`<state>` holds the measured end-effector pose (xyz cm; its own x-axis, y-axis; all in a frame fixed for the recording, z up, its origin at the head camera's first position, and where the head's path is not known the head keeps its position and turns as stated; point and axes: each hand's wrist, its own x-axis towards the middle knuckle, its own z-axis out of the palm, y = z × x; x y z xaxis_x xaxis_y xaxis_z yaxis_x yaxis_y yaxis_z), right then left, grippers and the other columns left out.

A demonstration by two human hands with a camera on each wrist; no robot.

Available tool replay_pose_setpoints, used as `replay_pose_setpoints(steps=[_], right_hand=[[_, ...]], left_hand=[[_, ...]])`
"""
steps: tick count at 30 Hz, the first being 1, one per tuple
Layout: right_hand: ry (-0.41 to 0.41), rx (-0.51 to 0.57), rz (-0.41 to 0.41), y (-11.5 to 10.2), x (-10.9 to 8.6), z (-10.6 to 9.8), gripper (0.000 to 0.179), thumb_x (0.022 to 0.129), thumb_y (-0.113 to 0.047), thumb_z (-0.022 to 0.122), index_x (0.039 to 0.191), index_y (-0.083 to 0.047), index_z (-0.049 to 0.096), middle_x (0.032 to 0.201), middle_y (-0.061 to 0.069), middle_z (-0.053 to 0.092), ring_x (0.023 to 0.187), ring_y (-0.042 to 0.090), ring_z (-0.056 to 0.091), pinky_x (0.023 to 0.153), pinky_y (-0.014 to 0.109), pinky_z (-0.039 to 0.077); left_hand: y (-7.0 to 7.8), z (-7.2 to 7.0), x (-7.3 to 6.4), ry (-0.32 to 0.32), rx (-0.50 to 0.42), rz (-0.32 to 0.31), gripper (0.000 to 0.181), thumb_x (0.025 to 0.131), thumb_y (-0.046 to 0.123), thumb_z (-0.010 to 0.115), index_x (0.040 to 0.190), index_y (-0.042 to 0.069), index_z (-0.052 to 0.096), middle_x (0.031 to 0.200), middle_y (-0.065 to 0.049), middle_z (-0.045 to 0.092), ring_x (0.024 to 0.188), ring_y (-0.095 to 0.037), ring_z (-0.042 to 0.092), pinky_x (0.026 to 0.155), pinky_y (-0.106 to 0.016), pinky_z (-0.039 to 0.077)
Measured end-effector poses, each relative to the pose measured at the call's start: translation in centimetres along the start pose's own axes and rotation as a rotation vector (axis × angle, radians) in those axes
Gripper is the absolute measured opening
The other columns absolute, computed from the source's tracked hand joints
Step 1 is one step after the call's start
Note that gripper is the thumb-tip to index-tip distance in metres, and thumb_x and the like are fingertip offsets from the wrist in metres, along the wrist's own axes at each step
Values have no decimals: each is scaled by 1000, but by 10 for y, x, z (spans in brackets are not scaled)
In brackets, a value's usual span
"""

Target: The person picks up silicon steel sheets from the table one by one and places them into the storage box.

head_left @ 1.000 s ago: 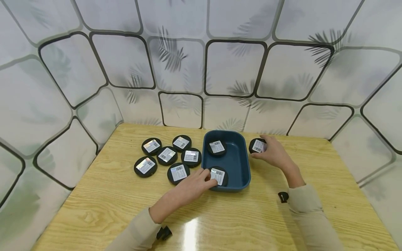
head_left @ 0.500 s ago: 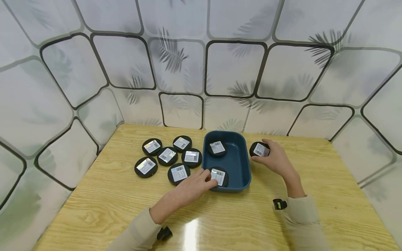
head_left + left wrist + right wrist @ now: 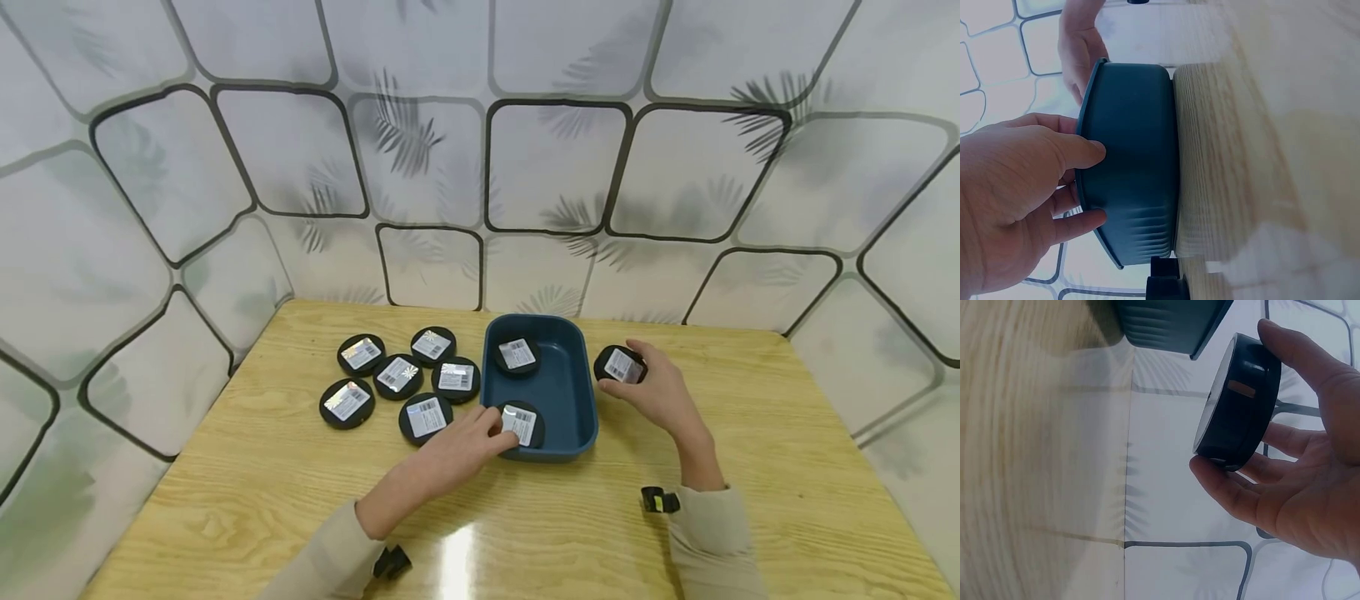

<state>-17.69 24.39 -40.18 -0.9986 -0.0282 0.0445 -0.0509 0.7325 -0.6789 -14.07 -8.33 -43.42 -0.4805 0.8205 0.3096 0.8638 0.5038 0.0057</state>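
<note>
My right hand (image 3: 660,390) holds a flat round black container (image 3: 620,365) with a white barcode label, just right of the blue plastic tub (image 3: 558,400). In the right wrist view, the thumb and fingertips pinch this container (image 3: 1241,403) by its edge, tilted and raised off the table. At the tub's front left corner, my left hand (image 3: 461,446) grips the rim. The left wrist view has its thumb on the tub's outer wall (image 3: 1132,125), with other fingers hidden behind the rim. Inside the tub lie two similar containers, one at the back (image 3: 517,355) and one in front (image 3: 522,423).
Several more labelled black containers (image 3: 398,377) lie in a group on the wooden table (image 3: 262,467), left of the tub. A patterned wall covering (image 3: 555,167) stands behind the table and along its sides.
My right hand has drawn slightly toward me with the container, and its forearm has swung left. The left hand, the tub and the other containers have stayed in place.
</note>
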Motion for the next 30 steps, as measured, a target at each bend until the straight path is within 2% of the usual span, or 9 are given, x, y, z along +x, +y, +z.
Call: replay_pose_setpoints(steps=[6, 17, 30], right_hand=[[16, 12, 14, -1, -6, -4, 92, 86, -42, 76, 153, 1, 31, 145, 31, 40, 118, 43, 48, 88, 53, 45], [70, 32, -18, -14, -14, -16, 90, 86, -42, 77, 152, 0, 33, 146, 29, 41, 116, 41, 49, 87, 51, 45], [91, 49, -50, -19, -20, -11, 88, 85, -43, 77, 151, -1, 36, 145, 26, 43, 114, 38, 50, 85, 48, 46]], left_hand=[[1, 2, -1, 11, 4, 8, 24, 94, 2, 59, 110, 21, 58, 90, 0, 42, 79, -14, 39, 65, -23, 34], [0, -3, 1, 17, -13, -3, 25, 94, 0, 59, 110, 20, 60, 90, 0, 43, 79, -14, 40, 66, -23, 35], [-1, 1, 1, 59, -41, 34, 23, 94, 1, 58, 109, 18, 60, 90, 0, 42, 77, -14, 38, 67, -23, 34]])
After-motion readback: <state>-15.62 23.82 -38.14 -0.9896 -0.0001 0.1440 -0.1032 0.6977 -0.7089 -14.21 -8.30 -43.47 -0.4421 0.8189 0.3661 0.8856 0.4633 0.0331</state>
